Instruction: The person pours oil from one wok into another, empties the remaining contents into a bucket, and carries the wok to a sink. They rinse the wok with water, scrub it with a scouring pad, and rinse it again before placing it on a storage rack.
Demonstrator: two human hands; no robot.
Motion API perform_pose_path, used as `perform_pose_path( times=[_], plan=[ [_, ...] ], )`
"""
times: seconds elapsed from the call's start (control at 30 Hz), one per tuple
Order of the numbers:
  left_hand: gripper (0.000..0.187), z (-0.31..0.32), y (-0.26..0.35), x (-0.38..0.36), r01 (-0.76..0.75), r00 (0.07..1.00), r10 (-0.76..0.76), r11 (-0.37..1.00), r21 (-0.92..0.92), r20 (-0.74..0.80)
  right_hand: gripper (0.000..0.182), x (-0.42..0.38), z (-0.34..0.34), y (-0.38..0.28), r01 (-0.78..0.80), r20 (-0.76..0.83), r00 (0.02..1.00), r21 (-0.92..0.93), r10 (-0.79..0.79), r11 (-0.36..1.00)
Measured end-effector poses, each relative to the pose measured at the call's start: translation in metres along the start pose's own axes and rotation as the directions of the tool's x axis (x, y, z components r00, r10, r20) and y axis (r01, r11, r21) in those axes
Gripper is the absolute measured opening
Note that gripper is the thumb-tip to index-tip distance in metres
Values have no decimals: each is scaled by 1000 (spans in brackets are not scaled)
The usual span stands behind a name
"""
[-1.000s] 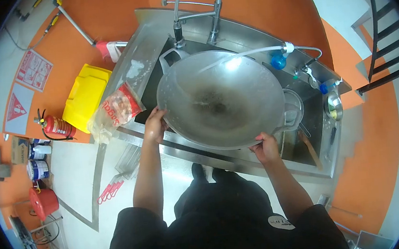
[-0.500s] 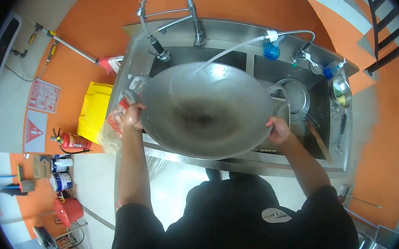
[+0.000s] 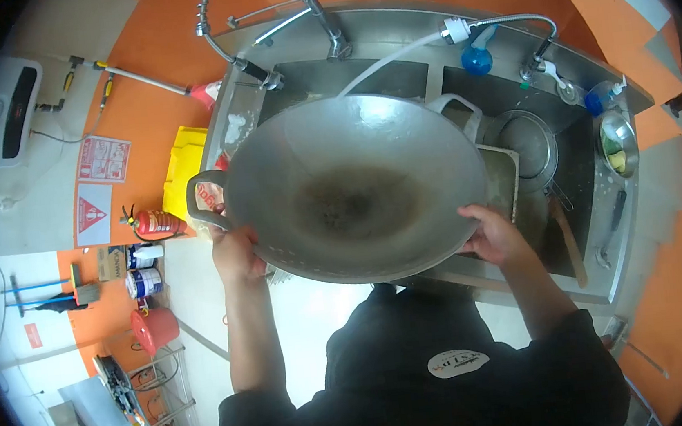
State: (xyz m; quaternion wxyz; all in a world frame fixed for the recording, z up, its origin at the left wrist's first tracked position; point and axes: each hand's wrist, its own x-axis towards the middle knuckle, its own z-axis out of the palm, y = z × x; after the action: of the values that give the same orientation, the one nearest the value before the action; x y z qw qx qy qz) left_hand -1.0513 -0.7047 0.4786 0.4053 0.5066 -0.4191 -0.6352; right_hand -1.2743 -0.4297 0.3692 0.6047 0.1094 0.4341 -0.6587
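A large metal wok [image 3: 351,146] with two loop handles is held up over the front of the sink, its inside facing me. A brownish-black stain marks the middle of its bowl. My left hand [image 3: 238,254] grips the rim at the lower left, just below the left handle. On the lower right, my right hand [image 3: 491,234] pinches the rim, thumb on the inner side and fingers behind. The wok hides much of the left basin and the fingertips behind the rim.
Behind the wok runs a steel double sink [image 3: 388,23] with a spring faucet [image 3: 333,41] and a white hose [image 3: 384,65]. The right basin holds a strainer [image 3: 534,149], a rectangular tray [image 3: 511,188] and a wooden-handled tool [image 3: 567,240]. A metal bowl [image 3: 629,154] rests on the right ledge.
The wok has turned in my hands, so its left handle sits lower and its right handle higher. My left hand has shifted down along the rim. The view has also shifted.
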Motion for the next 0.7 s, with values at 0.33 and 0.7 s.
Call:
perform_pose_path(
  times=[0.33, 0.7],
  plan=[
    [45, -18, -4, -75, -121, 991, 128, 982, -145, 39, 43, 93, -64, 5, -35, 161, 987, 84, 21, 996],
    [55, -71, -15, 81, 78, 949, -128, 981, 179, 289, 48, 178, -85, -65, -188, 267, 932, -224, 246, 956]
  ],
)
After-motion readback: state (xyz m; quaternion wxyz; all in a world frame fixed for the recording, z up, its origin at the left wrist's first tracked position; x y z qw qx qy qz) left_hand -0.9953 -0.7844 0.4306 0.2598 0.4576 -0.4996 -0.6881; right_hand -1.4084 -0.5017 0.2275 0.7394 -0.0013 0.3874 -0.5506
